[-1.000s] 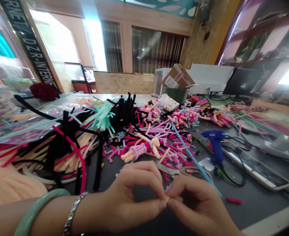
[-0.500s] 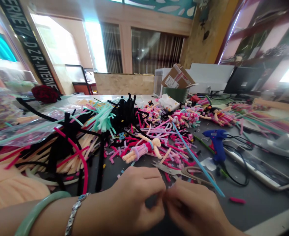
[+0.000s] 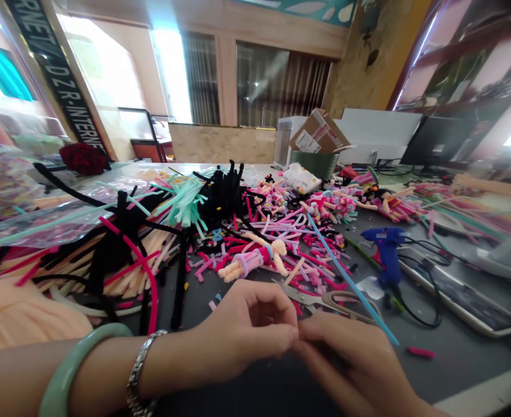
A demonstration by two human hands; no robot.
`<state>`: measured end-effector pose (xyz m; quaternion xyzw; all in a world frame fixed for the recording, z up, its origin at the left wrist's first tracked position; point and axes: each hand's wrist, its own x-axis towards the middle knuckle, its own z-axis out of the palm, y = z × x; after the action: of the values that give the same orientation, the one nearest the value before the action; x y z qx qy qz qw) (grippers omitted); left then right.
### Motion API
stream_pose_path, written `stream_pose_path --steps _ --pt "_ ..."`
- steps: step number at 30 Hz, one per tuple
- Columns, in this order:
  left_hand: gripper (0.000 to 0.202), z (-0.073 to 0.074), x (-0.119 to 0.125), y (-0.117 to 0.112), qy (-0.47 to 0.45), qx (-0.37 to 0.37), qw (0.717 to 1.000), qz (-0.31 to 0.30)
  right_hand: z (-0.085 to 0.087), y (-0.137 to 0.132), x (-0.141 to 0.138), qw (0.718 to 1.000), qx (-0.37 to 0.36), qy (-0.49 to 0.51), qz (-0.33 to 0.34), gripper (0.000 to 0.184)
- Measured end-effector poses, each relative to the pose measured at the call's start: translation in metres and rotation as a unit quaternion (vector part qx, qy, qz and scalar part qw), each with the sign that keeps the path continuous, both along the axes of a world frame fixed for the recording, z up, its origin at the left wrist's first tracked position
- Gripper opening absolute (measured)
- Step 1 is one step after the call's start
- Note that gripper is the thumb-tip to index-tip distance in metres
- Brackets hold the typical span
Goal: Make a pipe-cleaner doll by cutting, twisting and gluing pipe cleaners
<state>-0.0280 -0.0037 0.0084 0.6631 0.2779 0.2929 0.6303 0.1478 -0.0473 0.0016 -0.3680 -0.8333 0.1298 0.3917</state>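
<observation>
My left hand (image 3: 246, 330) and my right hand (image 3: 350, 365) meet at the fingertips above the dark tabletop (image 3: 255, 382). Between them they pinch a small pale pipe-cleaner piece (image 3: 297, 339), mostly hidden by my fingers. A jade bangle (image 3: 68, 370) and a silver bracelet (image 3: 140, 370) circle my left wrist. Just beyond my right hand lie steel scissors (image 3: 324, 301). A pink-and-lilac pipe-cleaner doll (image 3: 255, 260) lies beyond my left hand, at the front of a heap of cut pink and lilac pieces (image 3: 298, 243).
Bundles of black (image 3: 223, 197) and mint (image 3: 181, 202) pipe cleaners rise at the left. A long blue pipe cleaner (image 3: 350, 284) crosses beside a blue glue gun (image 3: 385, 255) with its cord. A tablet (image 3: 459, 295) lies to the right.
My left hand has risen slightly and its fingers curl more, hiding the pale piece more. The whole view has shifted slightly.
</observation>
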Motion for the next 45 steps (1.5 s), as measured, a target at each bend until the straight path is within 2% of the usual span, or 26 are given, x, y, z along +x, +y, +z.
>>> stream_pose_path --steps 3,6,9,12,16,18,20,22,26,31,36,41,45 --pt "0.003 0.004 -0.003 0.0 0.053 0.103 0.993 0.015 -0.003 0.001 0.001 1.0 0.024 0.003 -0.009 0.014" --pt "0.004 0.009 -0.006 0.003 0.114 0.199 0.973 0.028 -0.005 0.001 0.002 0.997 0.048 0.034 -0.05 0.012" --pt "0.004 0.01 -0.005 0.006 0.146 0.231 0.961 0.036 -0.006 0.001 0.002 0.993 0.045 0.075 -0.082 0.012" --pt "0.004 0.006 -0.003 0.007 0.155 0.262 0.952 0.022 -0.006 0.001 0.002 0.992 0.044 0.077 -0.084 0.012" --pt "0.009 0.002 -0.002 0.006 0.146 0.325 0.934 0.006 -0.005 0.0 0.001 0.991 0.079 0.068 -0.078 0.015" --pt "0.007 0.002 -0.003 0.005 0.146 0.309 0.94 0.015 -0.005 0.0 0.0 0.989 0.093 0.074 -0.086 0.016" --pt "0.002 0.004 -0.003 0.005 0.154 0.243 0.957 0.034 -0.004 0.0 0.001 0.986 0.088 0.091 -0.106 0.016" --pt "0.011 0.004 -0.002 0.005 0.15 0.175 0.972 0.049 -0.004 0.0 0.002 0.985 0.055 0.112 -0.121 0.015" --pt "0.017 0.0 0.001 0.006 0.067 0.074 0.994 0.039 -0.005 -0.001 0.004 0.98 0.002 0.162 -0.118 0.014" --pt "0.015 -0.006 0.004 0.005 -0.048 -0.028 0.998 0.001 -0.006 0.0 0.003 0.981 0.014 0.167 -0.101 0.014" --pt "0.011 -0.004 0.003 0.005 -0.065 -0.033 0.997 -0.026 -0.003 -0.001 0.001 0.988 0.031 0.125 -0.083 0.015" --pt "0.002 0.001 0.0 0.004 0.02 0.02 0.997 -0.066 -0.001 0.0 0.002 0.991 0.061 0.102 -0.06 0.016" --pt "0.003 0.0 -0.001 0.005 0.085 0.06 0.991 -0.081 0.0 0.005 0.006 0.995 0.019 0.068 -0.063 0.022"
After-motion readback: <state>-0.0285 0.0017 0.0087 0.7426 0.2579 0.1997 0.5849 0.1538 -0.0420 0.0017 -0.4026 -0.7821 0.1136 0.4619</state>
